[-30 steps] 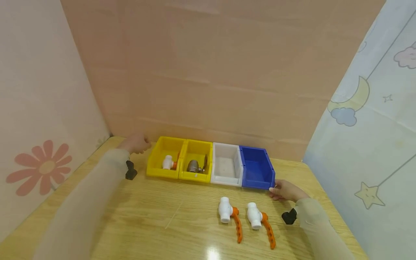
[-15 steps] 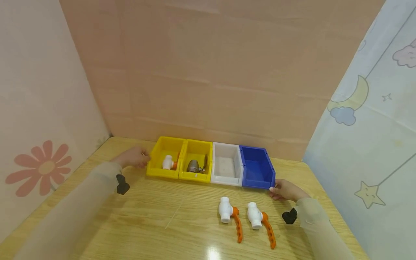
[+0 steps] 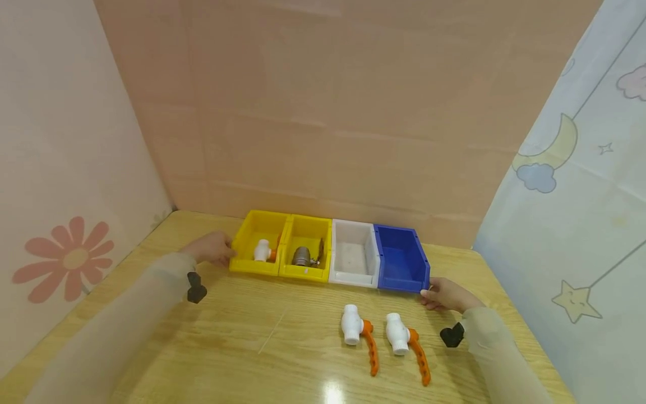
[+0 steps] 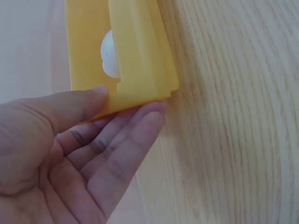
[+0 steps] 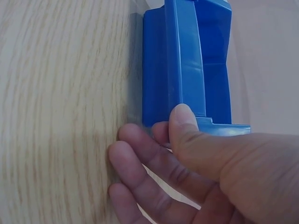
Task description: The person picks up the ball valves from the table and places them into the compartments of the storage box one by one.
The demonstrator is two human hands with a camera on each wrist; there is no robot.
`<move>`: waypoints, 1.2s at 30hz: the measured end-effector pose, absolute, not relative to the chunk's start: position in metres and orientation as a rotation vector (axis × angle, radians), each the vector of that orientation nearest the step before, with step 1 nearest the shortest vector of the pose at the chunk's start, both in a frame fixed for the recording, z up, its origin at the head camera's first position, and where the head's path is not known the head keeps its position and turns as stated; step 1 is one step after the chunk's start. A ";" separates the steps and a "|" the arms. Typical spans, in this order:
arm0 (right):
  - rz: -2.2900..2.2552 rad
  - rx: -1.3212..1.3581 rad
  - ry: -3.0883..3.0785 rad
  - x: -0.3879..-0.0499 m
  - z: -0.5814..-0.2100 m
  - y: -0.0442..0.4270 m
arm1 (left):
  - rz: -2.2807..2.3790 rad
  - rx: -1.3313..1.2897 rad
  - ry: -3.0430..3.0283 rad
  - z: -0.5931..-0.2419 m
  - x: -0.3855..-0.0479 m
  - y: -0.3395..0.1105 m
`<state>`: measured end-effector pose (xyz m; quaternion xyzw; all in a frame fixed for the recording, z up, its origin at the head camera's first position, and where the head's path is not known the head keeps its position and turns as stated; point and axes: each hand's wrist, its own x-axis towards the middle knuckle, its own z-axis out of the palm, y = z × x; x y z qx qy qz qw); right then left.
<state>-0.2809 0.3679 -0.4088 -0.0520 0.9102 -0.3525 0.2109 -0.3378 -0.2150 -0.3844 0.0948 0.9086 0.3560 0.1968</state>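
In the head view, my left hand (image 3: 209, 248) is at the left side of the left yellow bin (image 3: 264, 224). The left wrist view shows its thumb over the rim and its fingers against the outer wall, pinching the front corner. A white ball valve (image 3: 262, 251) with an orange handle lies inside. My right hand (image 3: 449, 295) pinches the front corner of the blue bin (image 3: 400, 252), thumb on the rim; several fingertips rest near the table in the right wrist view. Between these bins stand a second yellow bin (image 3: 309, 227) and a white bin (image 3: 351, 244).
A metal valve (image 3: 301, 256) lies in the second yellow bin. Two white ball valves with orange handles, a left one (image 3: 351, 325) and a right one (image 3: 397, 335), lie on the wooden table (image 3: 227, 342) before the bins. A pinkish-brown backdrop (image 3: 313, 112) rises behind the row.
My left hand has come down and forward from beyond the yellow bin's back left to its front left corner and taken hold there. The right hand stays at the blue bin.
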 end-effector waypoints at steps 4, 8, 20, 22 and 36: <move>-0.955 -0.118 2.556 -0.280 -0.407 0.365 | 0.990 0.262 2.538 -0.382 -0.338 -0.213; -0.974 -0.141 2.548 -0.279 -0.407 0.365 | 0.979 0.236 2.540 -0.382 -0.338 -0.210; -0.681 -0.185 2.707 -0.272 -0.391 0.362 | 0.918 0.194 2.576 -0.379 -0.336 -0.202; -0.553 -0.168 2.755 -0.269 -0.378 0.360 | 0.897 0.202 2.594 -0.379 -0.337 -0.200; -0.527 -0.467 3.101 -0.237 -0.316 0.275 | 0.848 0.196 2.628 -0.379 -0.338 -0.192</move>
